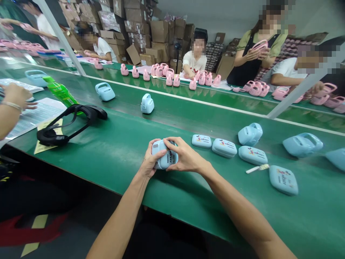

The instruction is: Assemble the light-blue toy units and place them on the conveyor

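Observation:
Both my hands grip one light blue plastic case [163,158] just above the green belt [113,144]. My left hand [151,162] wraps its left side, thumb on top. My right hand [184,156] closes over its right side and top. To the right lie several flat blue printed covers [201,141] [224,147] [252,155] [283,180] and a small white tool [257,168]. Blue shells with handles [250,134] [302,144] stand behind them.
A black headset [70,124] and a green bottle [60,91] lie at the left beside papers [35,115], where another person's hand [16,97] rests. More blue cases [147,104] [105,91] sit further up the belt. Across it, several people handle pink cases [169,75].

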Tool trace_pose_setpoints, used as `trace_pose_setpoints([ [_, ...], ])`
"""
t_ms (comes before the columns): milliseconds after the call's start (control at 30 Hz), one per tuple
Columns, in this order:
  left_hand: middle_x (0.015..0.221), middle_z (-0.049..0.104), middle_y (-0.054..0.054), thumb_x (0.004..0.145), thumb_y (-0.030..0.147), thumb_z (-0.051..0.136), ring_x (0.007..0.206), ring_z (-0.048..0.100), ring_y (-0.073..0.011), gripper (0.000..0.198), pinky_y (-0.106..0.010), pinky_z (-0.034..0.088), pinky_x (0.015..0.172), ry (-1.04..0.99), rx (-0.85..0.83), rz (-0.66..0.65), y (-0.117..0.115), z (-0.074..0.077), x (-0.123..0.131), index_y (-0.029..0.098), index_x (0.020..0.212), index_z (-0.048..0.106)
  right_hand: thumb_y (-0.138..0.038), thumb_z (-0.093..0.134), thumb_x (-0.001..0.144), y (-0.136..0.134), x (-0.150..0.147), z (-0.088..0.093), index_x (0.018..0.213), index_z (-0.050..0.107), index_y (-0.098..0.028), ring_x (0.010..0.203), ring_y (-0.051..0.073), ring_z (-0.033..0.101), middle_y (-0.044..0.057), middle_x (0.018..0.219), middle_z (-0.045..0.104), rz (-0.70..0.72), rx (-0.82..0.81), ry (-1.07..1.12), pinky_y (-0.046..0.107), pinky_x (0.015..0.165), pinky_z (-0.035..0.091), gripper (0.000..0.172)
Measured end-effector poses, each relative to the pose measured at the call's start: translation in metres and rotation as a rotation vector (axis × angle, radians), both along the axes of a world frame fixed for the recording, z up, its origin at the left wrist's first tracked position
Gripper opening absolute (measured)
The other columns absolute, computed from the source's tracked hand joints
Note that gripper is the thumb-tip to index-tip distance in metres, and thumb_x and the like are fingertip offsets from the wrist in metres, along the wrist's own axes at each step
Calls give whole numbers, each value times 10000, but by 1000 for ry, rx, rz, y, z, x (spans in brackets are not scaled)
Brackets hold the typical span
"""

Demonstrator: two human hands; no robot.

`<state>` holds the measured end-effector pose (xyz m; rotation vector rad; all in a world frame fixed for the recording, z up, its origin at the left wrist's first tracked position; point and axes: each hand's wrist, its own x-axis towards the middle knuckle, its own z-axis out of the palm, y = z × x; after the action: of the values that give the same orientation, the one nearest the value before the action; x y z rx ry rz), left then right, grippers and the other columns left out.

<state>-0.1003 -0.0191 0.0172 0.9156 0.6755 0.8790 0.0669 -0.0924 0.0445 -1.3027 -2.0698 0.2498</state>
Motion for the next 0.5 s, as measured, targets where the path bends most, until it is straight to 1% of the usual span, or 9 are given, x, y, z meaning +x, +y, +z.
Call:
trace_pose_setpoints([
  [100, 980, 656, 4, 523, 318, 937, 850, 637, -177, 706, -286, 535, 740, -9, -25, -14, 0, -1, 1, 244, 1119, 566, -384, 965, 589, 1, 0, -6, 1570, 356, -248, 1366, 387, 469, 196, 1465, 489, 3, 17, 19, 605, 1135, 415, 1163],
  [200, 999, 664, -3, 519, 299, 929, 863, 641, -182, 690, -296, 542, 747, -45, -52, 1, 1, -5, 2, 237, 1103, 567, -461, 969, 561, 6, 0, -17, 1574, 368, -223, 1416, 386, 450, 203, 1492, 496, 18, 24, 73, 581, 1177, 383, 1201],
  [333, 999, 670, -5, 537, 269, 909, 857, 652, -192, 644, -313, 547, 747, -79, -86, 35, 4, -11, 4, 239, 1084, 568, -535, 940, 573, 11, 1, -30, 1573, 376, -285, 1449, 361, 446, 148, 1549, 488, 7, -19, 187, 577, 1233, 294, 1175],
  [500, 1002, 686, -6, 582, 230, 878, 845, 672, -198, 588, -332, 555, 766, -111, -111, 58, 6, -19, 6, 237, 1093, 587, -567, 926, 574, 13, -3, -34, 1546, 435, -271, 1487, 356, 389, 136, 1575, 461, -5, -98, 290, 534, 1245, 286, 1129],
])
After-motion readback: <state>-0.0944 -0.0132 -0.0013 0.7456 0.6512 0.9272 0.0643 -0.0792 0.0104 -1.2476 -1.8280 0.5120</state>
